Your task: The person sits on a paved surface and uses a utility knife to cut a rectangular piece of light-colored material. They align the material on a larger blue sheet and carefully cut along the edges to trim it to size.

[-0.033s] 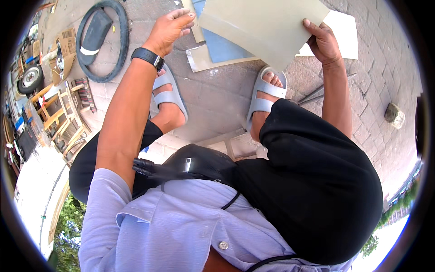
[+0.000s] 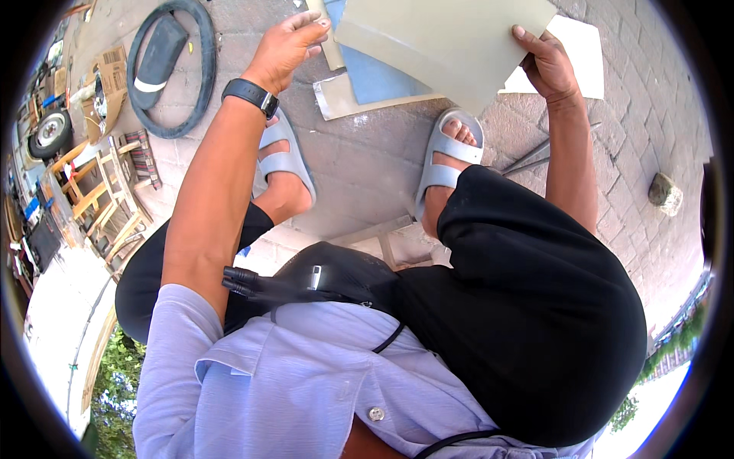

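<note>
My right hand (image 2: pixel 549 63) grips the right edge of a large beige-grey sheet (image 2: pixel 436 46), thumb on top and the other fingers mostly hidden under it. The sheet is tilted and runs out of view at the top. Just off its left edge is my left hand (image 2: pixel 289 47), with a dark watch at the wrist; its fingers are loosely bent and apart, and I see nothing held. Beneath the sheet lie a blue sheet (image 2: pixel 375 76), a pale sheet (image 2: pixel 334 99) on the paving, and a white sheet (image 2: pixel 581 61) to the right.
My sandalled feet (image 2: pixel 451 157) stand near the sheets. A dark metal tool (image 2: pixel 531 157) lies beside my right foot. Farther right is a stone (image 2: pixel 666 194). At left are a black rubber ring (image 2: pixel 209 84), a cardboard box (image 2: pixel 112 84), a wooden chair (image 2: pixel 107 199) and a wheel (image 2: pixel 51 132).
Almost nothing differs; my right hand and the sheet have shifted very slightly.
</note>
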